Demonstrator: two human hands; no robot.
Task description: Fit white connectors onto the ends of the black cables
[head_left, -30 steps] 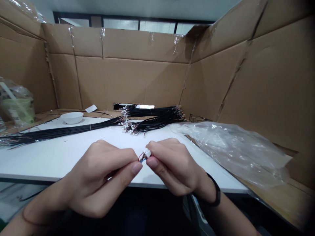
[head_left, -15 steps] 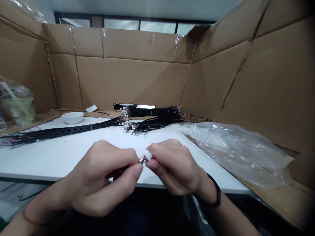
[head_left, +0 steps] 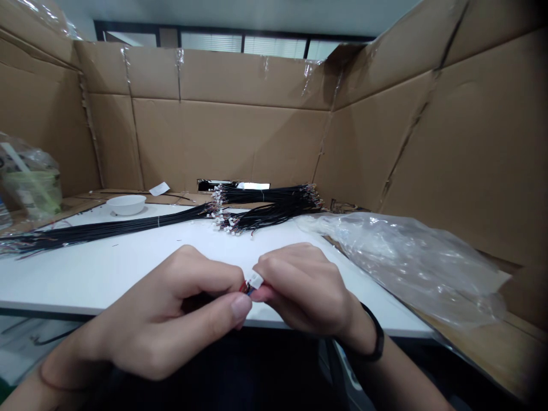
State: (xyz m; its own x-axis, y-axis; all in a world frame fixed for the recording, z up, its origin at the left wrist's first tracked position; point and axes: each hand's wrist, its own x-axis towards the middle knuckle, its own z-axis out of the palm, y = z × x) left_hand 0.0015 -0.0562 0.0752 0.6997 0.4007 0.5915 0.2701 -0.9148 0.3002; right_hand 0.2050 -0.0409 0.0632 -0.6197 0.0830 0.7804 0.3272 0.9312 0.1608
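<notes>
White connector (head_left: 256, 279) aslant, wires (head_left: 245, 286) down-left

Brown cardboard walls (head_left: 257, 137) surround a white table (head_left: 205, 274), below dark-framed windows (head_left: 274, 44).

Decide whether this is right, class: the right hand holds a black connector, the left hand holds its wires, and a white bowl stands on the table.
Not black: the connector is white, as the head view shows. The right hand does hold it, the left hand its wires, and the bowl stands on the table.
</notes>
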